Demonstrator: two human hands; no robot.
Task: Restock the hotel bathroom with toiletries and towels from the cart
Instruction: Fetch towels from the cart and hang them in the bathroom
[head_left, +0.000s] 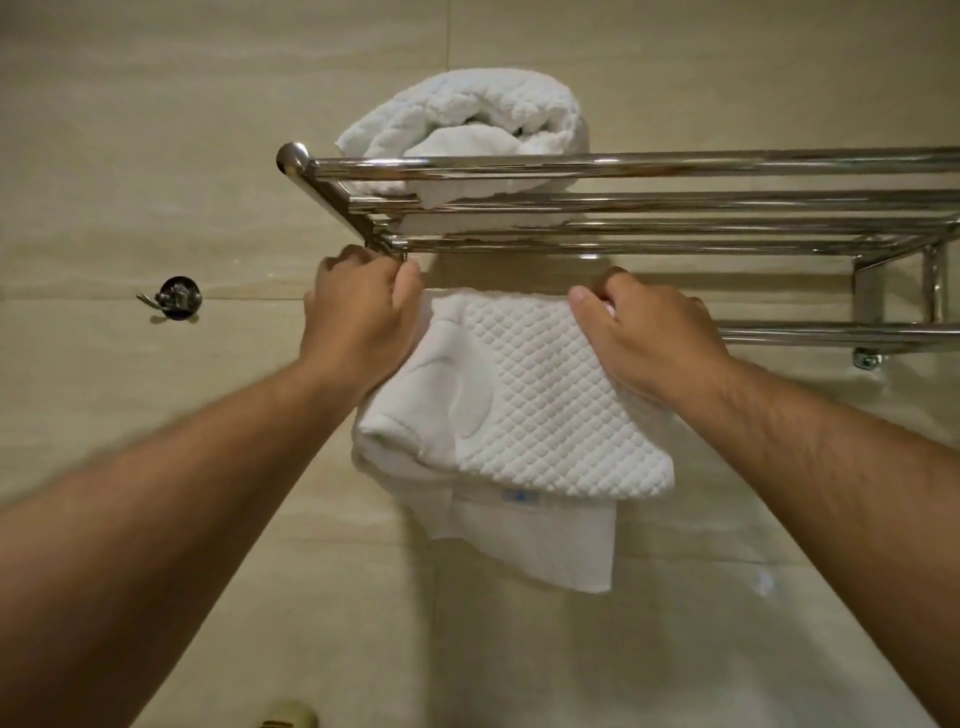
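left hand (358, 317), right hand (644, 332): curled grip on quilted white towel (530, 410) below rack (675, 200)

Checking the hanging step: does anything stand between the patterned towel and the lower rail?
Nothing visible does. The patterned towel hangs at the rail, left hand and right hand holding its top edge; the rolled towel lies on the shelf above.

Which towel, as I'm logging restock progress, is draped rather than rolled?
The diamond-textured towel over the lower bar, gripped by the left hand and right hand; the other towel sits rolled on the top shelf.
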